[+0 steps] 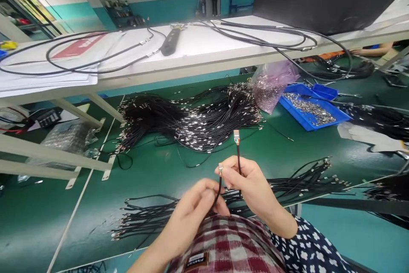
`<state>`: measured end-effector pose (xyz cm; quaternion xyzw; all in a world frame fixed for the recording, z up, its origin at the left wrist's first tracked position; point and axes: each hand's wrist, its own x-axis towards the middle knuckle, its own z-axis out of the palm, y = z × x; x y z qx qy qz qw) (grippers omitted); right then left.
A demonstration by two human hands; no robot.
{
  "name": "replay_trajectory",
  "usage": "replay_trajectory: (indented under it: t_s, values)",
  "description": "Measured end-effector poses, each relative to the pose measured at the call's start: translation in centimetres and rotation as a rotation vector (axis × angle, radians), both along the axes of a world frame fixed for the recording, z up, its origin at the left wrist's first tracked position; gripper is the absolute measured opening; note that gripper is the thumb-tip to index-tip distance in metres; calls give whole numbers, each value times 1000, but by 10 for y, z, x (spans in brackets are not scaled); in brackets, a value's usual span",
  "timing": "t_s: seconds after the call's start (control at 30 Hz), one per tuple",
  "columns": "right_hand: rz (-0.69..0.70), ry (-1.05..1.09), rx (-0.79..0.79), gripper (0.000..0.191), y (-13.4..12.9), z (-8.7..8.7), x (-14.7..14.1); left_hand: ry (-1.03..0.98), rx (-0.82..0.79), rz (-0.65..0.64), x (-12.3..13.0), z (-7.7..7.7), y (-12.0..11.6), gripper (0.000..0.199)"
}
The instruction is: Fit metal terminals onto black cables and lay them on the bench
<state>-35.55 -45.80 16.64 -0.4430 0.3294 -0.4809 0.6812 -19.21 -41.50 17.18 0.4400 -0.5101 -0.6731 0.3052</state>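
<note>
Close to my body, my left hand (203, 198) is closed around a short black cable (219, 190) that curves upward. The thumb and forefinger of my right hand (244, 177) pinch near this cable's small metal connector (220, 168). A second black cable (238, 156) passes through my right hand and stands upright, with a silver connector (236, 135) and coloured wires at its top. Beneath and beside my hands lies a row of black cables (147, 213) on the green table (153, 175). Some of that row is hidden behind my hands.
A large heap of black cables (191, 122) lies beyond my hands. Behind it are a pink plastic bag (271, 87) of metal parts and a blue tray (308, 126). The white shelf (198, 45) carries looped cables and a black-handled cutter (171, 41). A co-worker's arm (375, 50) shows at right.
</note>
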Motion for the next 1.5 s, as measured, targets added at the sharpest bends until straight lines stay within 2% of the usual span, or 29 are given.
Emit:
replay_trajectory:
  t_s: [0.07,0.13,0.2,0.3,0.4,0.47,0.57,0.67,0.77,0.87,0.93,1.0,1.2,1.37,1.5]
  values:
    - [67,-17,5,19,2,1,-1,159,52,15,-6,11,-10,27]
    - [59,-8,3,17,3,1,-4,164,57,30,-8,18,-16,27]
    - [12,10,10,19,5,2,-9,41,-8,101,-8,21,-17,23]
    - [7,19,15,27,6,3,-15,-202,-199,210,-6,22,-11,18]
    - [10,96,21,27,7,5,-15,-313,-326,220,-6,21,-4,16]
    - [37,76,101,30,5,5,-13,-304,-349,205,-7,19,-2,15]
    - [194,-115,291,34,2,5,-10,-247,-348,175,-7,17,-2,12]
    - [234,-171,331,33,-1,6,-7,-234,-403,206,-6,15,-2,7]
    - [156,-87,277,35,0,9,-6,-261,-570,250,-5,12,-1,30]
    - [112,-7,213,38,1,12,-6,-373,-872,201,-1,10,-2,53]
    - [97,37,171,37,2,14,-7,-445,-1045,133,1,10,-3,58]
    - [90,73,142,36,2,15,-7,-481,-1120,66,4,9,-5,57]
    - [85,99,123,36,3,16,-7,-521,-1192,13,8,8,-9,55]
    - [114,42,127,36,1,16,-6,-543,-1176,93,4,9,-9,37]
    - [120,20,125,33,0,16,-5,-575,-1176,186,5,8,-7,33]
